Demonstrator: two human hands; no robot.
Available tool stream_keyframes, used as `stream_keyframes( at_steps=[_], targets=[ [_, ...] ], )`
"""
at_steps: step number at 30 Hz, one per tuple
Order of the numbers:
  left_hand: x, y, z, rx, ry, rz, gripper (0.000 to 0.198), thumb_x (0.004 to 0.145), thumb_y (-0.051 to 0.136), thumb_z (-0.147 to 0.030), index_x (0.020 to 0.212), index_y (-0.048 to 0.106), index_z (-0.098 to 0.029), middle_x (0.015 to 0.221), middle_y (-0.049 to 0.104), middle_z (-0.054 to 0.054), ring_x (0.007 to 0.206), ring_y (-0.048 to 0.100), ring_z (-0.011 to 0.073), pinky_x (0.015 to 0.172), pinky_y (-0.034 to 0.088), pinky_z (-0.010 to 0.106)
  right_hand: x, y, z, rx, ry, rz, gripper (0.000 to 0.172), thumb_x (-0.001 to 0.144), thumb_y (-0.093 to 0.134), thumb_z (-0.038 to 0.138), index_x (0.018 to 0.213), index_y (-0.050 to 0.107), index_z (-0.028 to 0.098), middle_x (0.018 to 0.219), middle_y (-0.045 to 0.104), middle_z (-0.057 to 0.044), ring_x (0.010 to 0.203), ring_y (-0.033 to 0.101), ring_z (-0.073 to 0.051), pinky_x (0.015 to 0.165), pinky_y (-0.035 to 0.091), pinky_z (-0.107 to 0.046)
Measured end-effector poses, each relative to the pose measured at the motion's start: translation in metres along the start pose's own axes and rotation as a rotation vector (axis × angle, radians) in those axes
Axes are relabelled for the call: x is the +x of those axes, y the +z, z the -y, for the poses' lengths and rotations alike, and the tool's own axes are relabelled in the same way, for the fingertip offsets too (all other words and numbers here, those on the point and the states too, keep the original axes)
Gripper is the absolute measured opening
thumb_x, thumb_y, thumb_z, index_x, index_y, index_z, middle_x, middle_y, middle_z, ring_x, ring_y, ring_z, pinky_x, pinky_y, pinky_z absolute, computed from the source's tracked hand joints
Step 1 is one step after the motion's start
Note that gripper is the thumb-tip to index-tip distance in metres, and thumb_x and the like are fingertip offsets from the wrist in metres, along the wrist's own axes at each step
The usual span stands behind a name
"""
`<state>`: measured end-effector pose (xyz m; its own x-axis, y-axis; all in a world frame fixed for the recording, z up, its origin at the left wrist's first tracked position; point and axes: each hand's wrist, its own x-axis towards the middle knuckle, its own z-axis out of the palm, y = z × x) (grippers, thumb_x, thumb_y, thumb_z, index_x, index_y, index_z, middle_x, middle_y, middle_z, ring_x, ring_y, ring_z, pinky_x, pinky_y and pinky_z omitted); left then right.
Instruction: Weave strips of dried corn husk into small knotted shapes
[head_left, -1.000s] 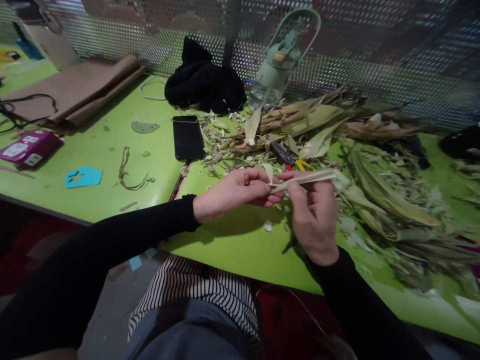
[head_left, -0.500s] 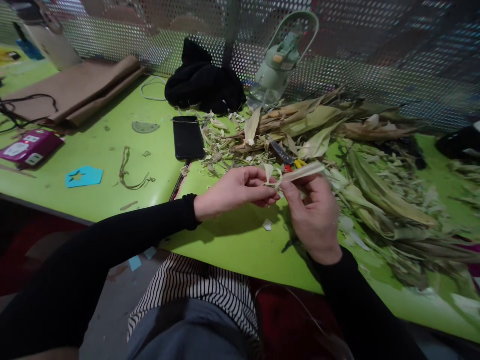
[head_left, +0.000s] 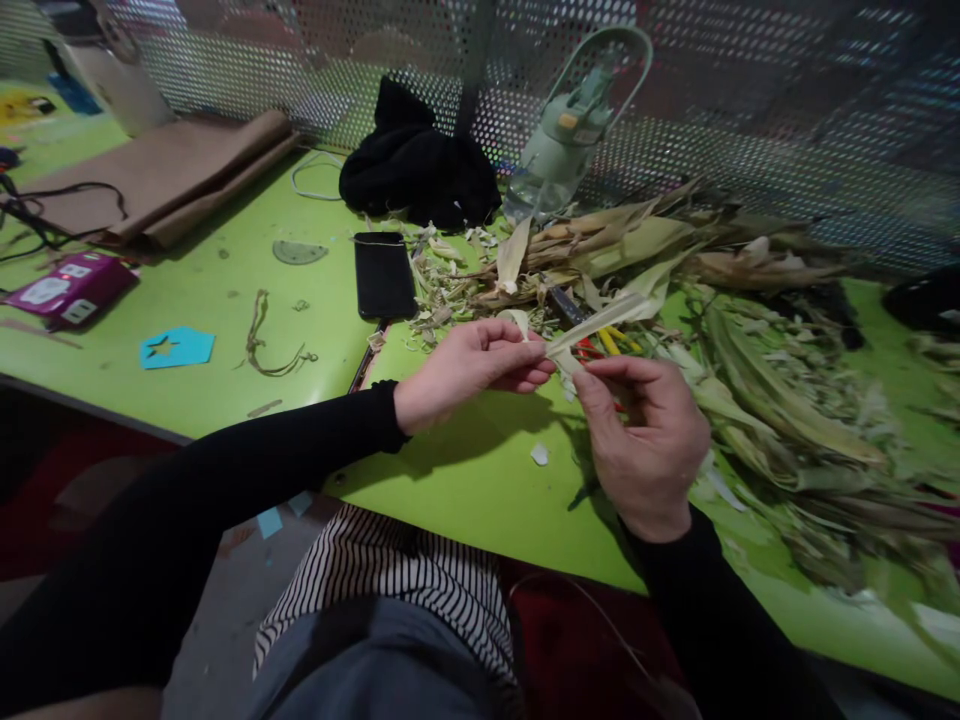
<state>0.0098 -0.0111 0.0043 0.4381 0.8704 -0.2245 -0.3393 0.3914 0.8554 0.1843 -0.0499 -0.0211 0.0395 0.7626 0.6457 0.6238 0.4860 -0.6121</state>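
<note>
My left hand (head_left: 471, 368) is closed in a pinch on the near end of a pale corn husk strip (head_left: 600, 319), just above the green table (head_left: 465, 480). My right hand (head_left: 645, 440) is right beside it, fingers curled and thumb and fingertips pinching the same strip near its lower end. The strip runs up and to the right from both hands toward the pile of corn husks (head_left: 750, 370). Both arms wear black sleeves.
A black phone (head_left: 384, 274) lies left of the hands. Behind are a green water bottle (head_left: 570, 130), a black cloth (head_left: 420, 165) and a perforated metal screen (head_left: 750, 130). Yellow-handled scissors (head_left: 592, 335) lie among scraps. At left: a blue paper shape (head_left: 177, 347), a magenta device (head_left: 64, 290), brown paper (head_left: 157, 180).
The husk strip has tilted upward and shortened in view. My right hand dropped slightly lower and to the right, regripping near the strip's end. The left hand stayed almost in place.
</note>
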Motion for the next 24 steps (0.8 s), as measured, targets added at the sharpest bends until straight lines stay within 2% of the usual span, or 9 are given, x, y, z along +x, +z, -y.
stream_keyframes(
  at_steps=[6,9,11,12,14,16,18,21,24],
  targets=[
    [-0.001,-0.002,0.003,-0.001,-0.031,0.063,0.012,0.091,0.064,-0.018,0.083,0.06,-0.011,0.08,0.073,0.004,0.07,0.067,0.0074,0.08,0.055,0.028,0.007,-0.005,-0.003,-0.055,0.045,-0.043,0.014,0.09,0.068,0.033,0.098,0.066,0.022,0.094,0.072,-0.005,0.084,0.07,-0.02,0.074,0.059,-0.038],
    [-0.002,-0.002,0.002,-0.063,-0.034,0.067,0.011,0.092,0.062,-0.016,0.083,0.059,-0.011,0.081,0.073,0.005,0.074,0.068,0.0081,0.083,0.055,0.028,0.01,-0.01,-0.001,-0.297,-0.146,-0.062,0.014,0.088,0.07,0.032,0.098,0.067,0.022,0.103,0.071,-0.01,0.104,0.066,-0.028,0.089,0.053,-0.049],
    [-0.002,-0.001,0.001,-0.103,-0.045,0.05,0.011,0.093,0.06,-0.013,0.083,0.059,-0.01,0.081,0.073,0.004,0.074,0.069,0.0074,0.084,0.055,0.026,0.009,-0.011,0.001,-0.403,-0.273,-0.08,0.01,0.088,0.07,0.03,0.094,0.067,0.023,0.1,0.071,-0.01,0.102,0.064,-0.03,0.091,0.05,-0.052],
    [-0.002,-0.001,0.0,-0.117,-0.052,0.037,0.011,0.094,0.059,-0.012,0.083,0.059,-0.01,0.08,0.072,0.004,0.072,0.068,0.0064,0.082,0.055,0.024,0.008,-0.01,0.002,-0.418,-0.314,-0.051,0.008,0.089,0.069,0.03,0.09,0.068,0.023,0.094,0.072,-0.008,0.097,0.065,-0.029,0.089,0.05,-0.052],
    [-0.001,0.0,-0.001,-0.136,-0.058,0.018,0.011,0.094,0.057,-0.01,0.083,0.059,-0.01,0.077,0.071,0.002,0.067,0.066,0.0039,0.077,0.055,0.019,0.005,-0.005,0.001,-0.39,-0.359,0.121,0.014,0.088,0.069,0.036,0.091,0.07,0.022,0.091,0.073,-0.008,0.091,0.067,-0.029,0.083,0.051,-0.05],
    [0.0,0.0,-0.002,-0.136,-0.052,0.013,0.012,0.095,0.056,-0.009,0.083,0.059,-0.01,0.074,0.071,0.001,0.062,0.064,0.0022,0.071,0.054,0.015,0.003,0.001,0.0,-0.268,-0.266,0.303,0.022,0.092,0.064,0.038,0.105,0.071,0.022,0.103,0.076,-0.009,0.097,0.069,-0.028,0.084,0.054,-0.048],
    [0.001,0.0,-0.001,-0.122,-0.034,0.014,0.014,0.095,0.056,-0.01,0.081,0.058,-0.011,0.073,0.07,0.001,0.061,0.064,0.0021,0.069,0.053,0.015,0.002,0.005,-0.002,-0.184,-0.228,0.377,0.02,0.094,0.06,0.035,0.107,0.071,0.023,0.109,0.076,-0.008,0.101,0.069,-0.027,0.087,0.055,-0.047],
    [0.002,-0.002,-0.001,-0.059,0.018,0.008,0.014,0.094,0.059,-0.013,0.08,0.057,-0.011,0.077,0.07,0.001,0.066,0.066,0.0038,0.067,0.053,0.016,0.002,0.004,-0.001,-0.239,-0.29,0.272,0.013,0.093,0.062,0.031,0.097,0.072,0.023,0.103,0.077,-0.008,0.098,0.069,-0.028,0.086,0.054,-0.049],
    [0.004,-0.005,-0.001,-0.009,0.065,-0.012,0.011,0.091,0.063,-0.016,0.082,0.059,-0.012,0.079,0.068,0.0,0.067,0.065,0.0046,0.063,0.05,0.018,0.001,0.001,0.001,-0.34,-0.341,0.151,0.009,0.091,0.064,0.028,0.089,0.071,0.023,0.087,0.077,-0.007,0.083,0.067,-0.025,0.077,0.054,-0.043]
  ],
)
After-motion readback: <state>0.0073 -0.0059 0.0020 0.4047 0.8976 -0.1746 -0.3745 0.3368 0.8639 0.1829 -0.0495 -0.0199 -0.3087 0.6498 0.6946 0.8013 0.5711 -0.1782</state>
